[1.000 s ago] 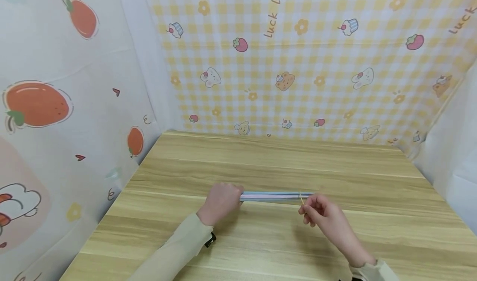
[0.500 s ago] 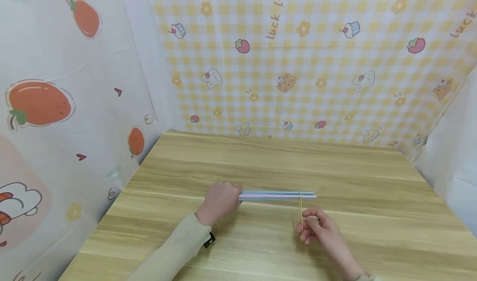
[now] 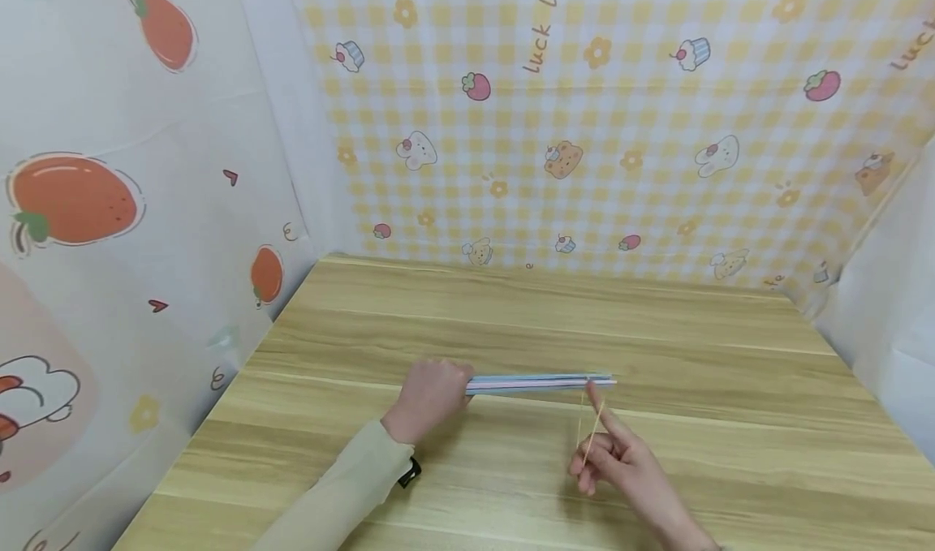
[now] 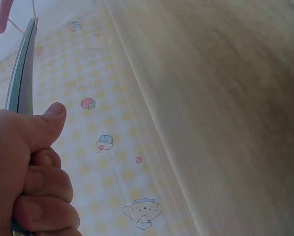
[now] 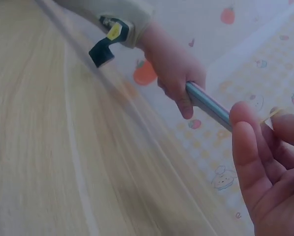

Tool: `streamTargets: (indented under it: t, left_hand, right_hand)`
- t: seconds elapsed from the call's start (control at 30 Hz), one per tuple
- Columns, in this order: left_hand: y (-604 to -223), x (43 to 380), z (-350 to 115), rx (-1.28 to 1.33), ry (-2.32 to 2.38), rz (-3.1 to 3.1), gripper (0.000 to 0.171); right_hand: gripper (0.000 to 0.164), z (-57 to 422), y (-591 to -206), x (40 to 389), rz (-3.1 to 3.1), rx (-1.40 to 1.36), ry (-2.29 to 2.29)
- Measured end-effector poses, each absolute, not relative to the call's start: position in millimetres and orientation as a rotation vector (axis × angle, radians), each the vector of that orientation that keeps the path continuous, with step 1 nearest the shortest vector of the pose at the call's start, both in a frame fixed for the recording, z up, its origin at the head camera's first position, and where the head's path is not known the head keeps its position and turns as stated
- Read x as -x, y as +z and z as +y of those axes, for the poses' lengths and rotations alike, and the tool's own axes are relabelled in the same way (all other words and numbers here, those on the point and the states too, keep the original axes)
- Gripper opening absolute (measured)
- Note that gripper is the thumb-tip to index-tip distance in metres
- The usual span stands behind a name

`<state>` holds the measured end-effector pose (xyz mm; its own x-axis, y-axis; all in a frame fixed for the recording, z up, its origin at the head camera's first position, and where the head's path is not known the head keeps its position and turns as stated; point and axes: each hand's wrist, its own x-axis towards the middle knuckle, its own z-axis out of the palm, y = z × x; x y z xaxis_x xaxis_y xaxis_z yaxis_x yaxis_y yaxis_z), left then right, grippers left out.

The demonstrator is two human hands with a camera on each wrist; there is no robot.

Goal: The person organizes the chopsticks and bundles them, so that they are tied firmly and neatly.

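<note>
My left hand (image 3: 431, 397) grips one end of a bundle of slim blue and pink chopsticks (image 3: 526, 384), held sideways over the table. In the left wrist view its fingers (image 4: 46, 187) are curled round the bundle, whose free end points up and away. At the right end of the chopsticks, a thin yellow rubber band (image 3: 594, 432) stretches down to my right hand (image 3: 624, 462). The right index finger reaches up to the chopsticks, while the thumb and other fingers are bent with the band around them. The right wrist view shows a short piece of band (image 5: 272, 116) by the fingertips.
A wood-grain table (image 3: 409, 307) lies under both hands. Behind it hangs a yellow checked cloth (image 3: 511, 129), and a white cloth with printed fruit (image 3: 168, 129) covers the left side. A black strap (image 5: 110, 44) sits at the left sleeve cuff.
My right hand has moved down from the chopsticks' end, stretching the rubber band, and its index finger has then straightened up toward them. The left hand keeps its grip, almost still.
</note>
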<state>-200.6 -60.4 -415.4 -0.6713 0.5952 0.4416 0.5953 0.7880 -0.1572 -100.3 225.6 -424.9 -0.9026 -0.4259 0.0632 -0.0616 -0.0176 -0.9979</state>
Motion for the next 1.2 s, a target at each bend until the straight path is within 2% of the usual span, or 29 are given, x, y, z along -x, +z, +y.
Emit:
streamTargets:
  t: [0.1,0.17,0.27,0.4,0.57,0.77,1.0,1.2]
  left_hand:
    - [-415.5,199.9,-59.7,0.880,-0.023,-2.539,0.022]
    - [-416.0,199.8,-59.1,0.869,-0.018,-2.548,0.024]
    - [-416.2,199.8,-58.6,0.855,-0.003,-2.532,0.025]
    - [-415.9,199.7,-58.7,0.862,-0.002,-2.505,0.026]
    - [-415.3,199.4,-58.9,0.897,0.014,-2.457,0.028]
    - [-414.7,199.6,-59.1,0.964,0.001,-2.428,0.029]
    - [-412.8,199.9,-58.5,1.009,-0.025,-2.418,0.023]
    - [-410.6,199.4,-58.0,1.011,-0.025,-2.431,0.022]
  right_hand:
    - [0.080,223.6,-425.0,98.2,1.937,0.450,-2.074]
    - [0.078,222.3,-425.1,97.9,1.882,0.421,-2.128]
    - [0.069,220.8,-424.6,98.9,1.786,0.429,-2.261]
    - [0.044,226.5,-423.5,104.3,1.464,0.468,-2.492]
    - [0.042,244.0,-419.0,117.7,1.153,0.435,-2.579]
    - [0.040,254.5,-408.9,132.4,1.349,0.415,-2.462]
    - [0.021,249.6,-399.6,140.2,1.740,0.178,-2.212]
    - [0.015,245.1,-400.3,141.7,1.819,0.197,-2.164]
